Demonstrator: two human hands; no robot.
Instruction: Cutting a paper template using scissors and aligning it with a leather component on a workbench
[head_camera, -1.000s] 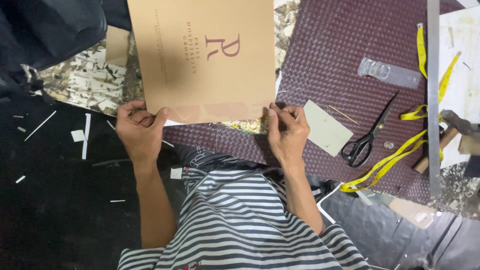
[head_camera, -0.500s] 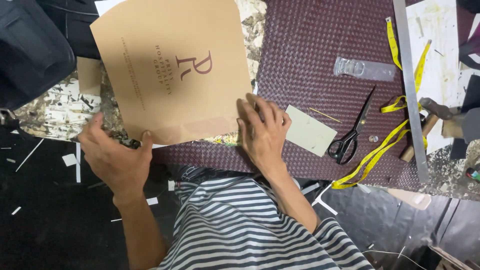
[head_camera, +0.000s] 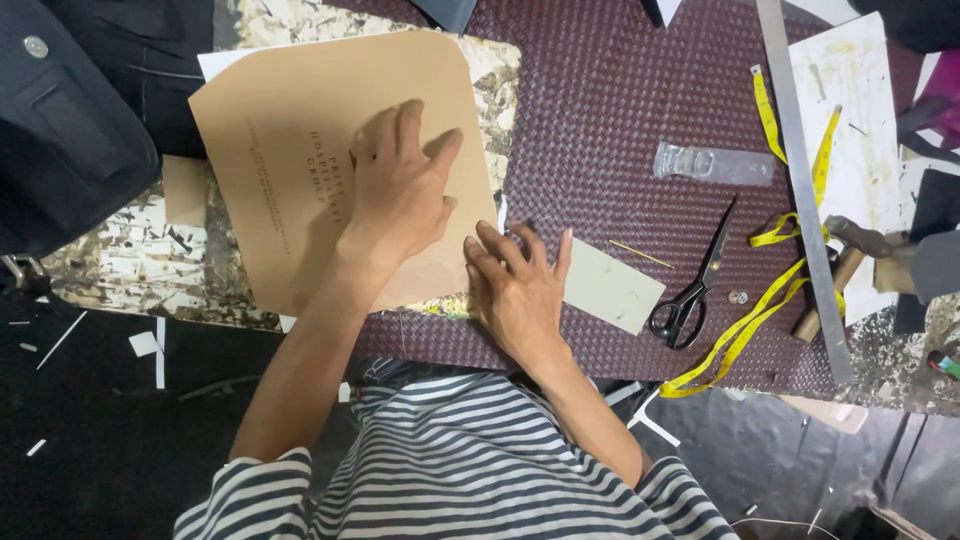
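Head view is looking straight down on my workbench, and I am seeing my left hand (head_camera: 400, 195) lying flat and spread wide on a tan paper envelope (head_camera: 300, 160), palm down, fingers fanned out, gripping nothing. The envelope is resting tilted across the left part of the bench, partly on a speckled, worn board (head_camera: 130, 250) and with its right edge reaching over onto a dark maroon woven mat (head_camera: 600, 120). A white sheet (head_camera: 215, 62) is peeking out just beyond the envelope's far left corner.

My right hand (head_camera: 520, 290) is pressing down just beside the envelope's lower right corner, fingers open and splayed on the mat, fingertips touching the envelope's edge; it is holding nothing either. Immediately to its right, a small pale card (head_camera: 612, 290) is lying flat on the mat, its left end touching my hand, with a thin yellowish stick (head_camera: 640, 254) just above it.

Further right, black-handled scissors (head_camera: 693, 290) are lying closed, points aimed away from me. A yellow measuring tape (head_camera: 770, 300) is looping around them and running up along a long metal ruler (head_camera: 805, 200). A clear plastic piece (head_camera: 712, 163) is sitting on the mat, well apart from both hands. A hammer (head_camera: 850, 250) is lying beside the ruler at the right edge. My striped shirt (head_camera: 470, 470) is filling the bottom of the frame.
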